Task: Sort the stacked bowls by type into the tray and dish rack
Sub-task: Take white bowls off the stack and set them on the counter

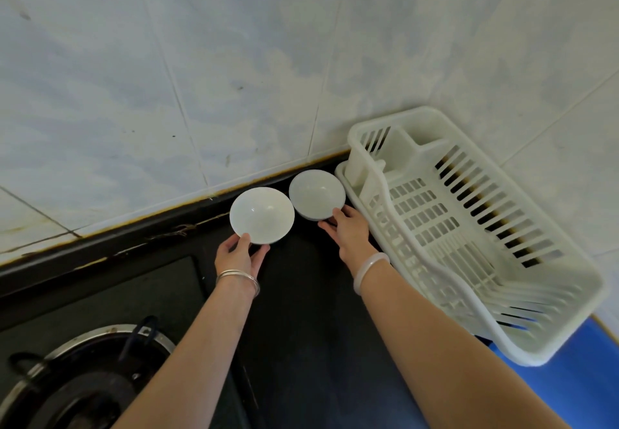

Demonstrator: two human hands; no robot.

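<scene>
**Two bowls gripped at the rim beside the dish rack**

The dish rack [400, 152] sits on its tray [340, 174] at the right of the dark counter [301, 311]. To sort well, each bowl probably needs lifting level and away from the other before it crosses the rack's near wall, since glazed rims likely slip and chip. The left bowl [262, 214] and right bowl [316, 194] stand side by side, nearly touching, the right one just beside the tray. The hands are apart. The left hand [237, 254] pinches the left bowl's near rim, and the right hand [351, 231] grips the right bowl's.
</scene>
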